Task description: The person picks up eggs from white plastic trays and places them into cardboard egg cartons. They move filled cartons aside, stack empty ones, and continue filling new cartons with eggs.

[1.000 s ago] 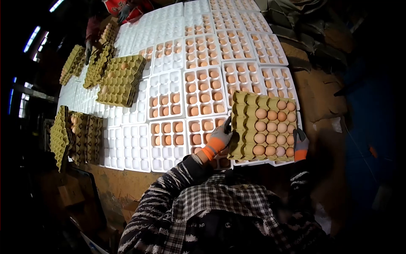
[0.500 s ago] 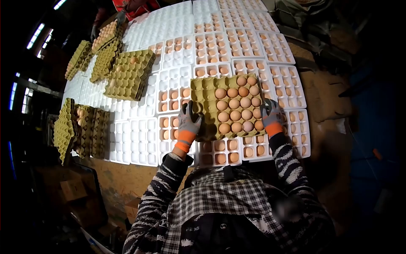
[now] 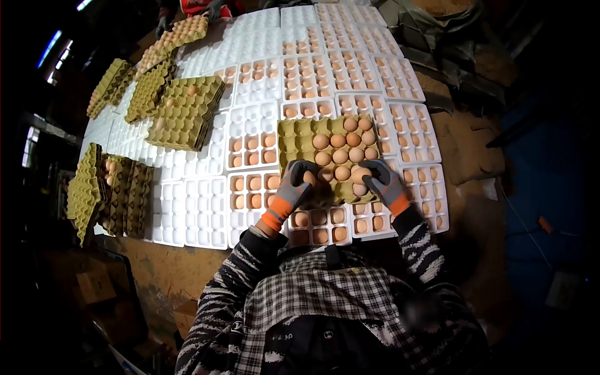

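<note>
A pulp egg tray (image 3: 294,131), partly filled with brown eggs (image 3: 338,141), lies over the white egg trays in front of me. My left hand (image 3: 297,185), in a grey glove with an orange cuff, is closed on an egg (image 3: 309,178) at the tray's near left part. At its near right part, my right hand (image 3: 386,184), gloved alike, has its fingers closed around another egg (image 3: 360,175). The gloves hide part of each hand's grip. Bare cups show in the tray's left columns and near row.
White trays (image 3: 206,209) cover the table, many with eggs. Stacked pulp trays (image 3: 184,112) stand to the left, with more upright stacks (image 3: 125,194) nearer. Across the table, another person's gloved hands (image 3: 214,9) are by an egg-filled tray (image 3: 172,40).
Both hands have left the pulp tray's sides and come inward over its near row, closing on eggs. Several eggs have left that row. The other person's egg-filled tray has shifted.
</note>
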`<act>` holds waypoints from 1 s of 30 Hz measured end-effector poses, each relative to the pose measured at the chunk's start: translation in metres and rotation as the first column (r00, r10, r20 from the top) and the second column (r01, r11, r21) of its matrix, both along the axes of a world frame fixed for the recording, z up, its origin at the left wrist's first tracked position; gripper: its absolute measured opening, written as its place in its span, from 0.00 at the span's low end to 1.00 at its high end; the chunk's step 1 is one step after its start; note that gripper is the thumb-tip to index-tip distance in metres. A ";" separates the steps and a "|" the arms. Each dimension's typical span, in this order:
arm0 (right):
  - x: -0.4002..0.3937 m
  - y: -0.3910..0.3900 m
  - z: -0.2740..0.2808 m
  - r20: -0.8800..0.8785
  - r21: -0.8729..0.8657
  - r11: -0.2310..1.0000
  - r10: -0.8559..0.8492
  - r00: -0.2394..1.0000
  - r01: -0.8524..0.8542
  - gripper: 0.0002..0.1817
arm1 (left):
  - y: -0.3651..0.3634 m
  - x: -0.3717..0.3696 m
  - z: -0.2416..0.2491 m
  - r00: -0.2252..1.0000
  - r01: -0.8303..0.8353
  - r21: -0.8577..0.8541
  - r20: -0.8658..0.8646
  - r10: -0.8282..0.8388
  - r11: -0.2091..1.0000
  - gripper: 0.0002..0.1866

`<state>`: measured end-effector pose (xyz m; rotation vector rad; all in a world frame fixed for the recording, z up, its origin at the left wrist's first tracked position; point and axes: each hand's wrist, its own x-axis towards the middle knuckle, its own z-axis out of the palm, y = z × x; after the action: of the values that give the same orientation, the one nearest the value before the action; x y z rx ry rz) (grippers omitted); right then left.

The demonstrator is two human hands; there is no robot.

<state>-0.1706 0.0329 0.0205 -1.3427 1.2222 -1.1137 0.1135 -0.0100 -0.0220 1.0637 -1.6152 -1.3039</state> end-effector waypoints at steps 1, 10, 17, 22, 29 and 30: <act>0.001 -0.006 0.009 0.056 0.040 0.999 -0.023 0.998 0.020 0.18 | -0.004 -0.002 0.017 0.989 0.024 -0.093 0.149 -0.010 0.995 0.21; 0.036 -0.038 0.011 -0.947 0.167 0.944 0.234 0.221 -0.284 0.21 | -0.021 -0.033 0.022 0.685 0.124 -0.197 0.726 0.059 0.973 0.21; 0.001 -0.071 0.029 -0.506 0.056 0.972 0.224 0.833 -0.227 0.27 | -0.047 -0.015 0.048 0.879 0.007 -0.068 0.477 0.026 0.998 0.22; 0.067 -0.096 -0.005 -0.989 0.085 0.974 0.057 -0.136 -0.209 0.18 | -0.060 -0.049 0.034 0.500 0.197 -0.243 0.858 0.116 0.950 0.19; 0.055 -0.058 0.053 -0.889 0.094 0.969 0.186 0.419 -0.229 0.29 | -0.010 0.075 0.072 0.980 -0.161 0.417 -0.042 0.196 0.895 0.23; 0.065 -0.049 0.047 -0.878 0.102 0.941 0.238 0.416 -0.323 0.29 | 0.002 0.101 0.067 0.972 -0.226 0.403 0.029 0.235 0.887 0.25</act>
<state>-0.1055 -0.0158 0.0677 -2.2388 1.5632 -0.1140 0.2144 -0.0076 0.0445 1.4383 -1.1800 -1.5135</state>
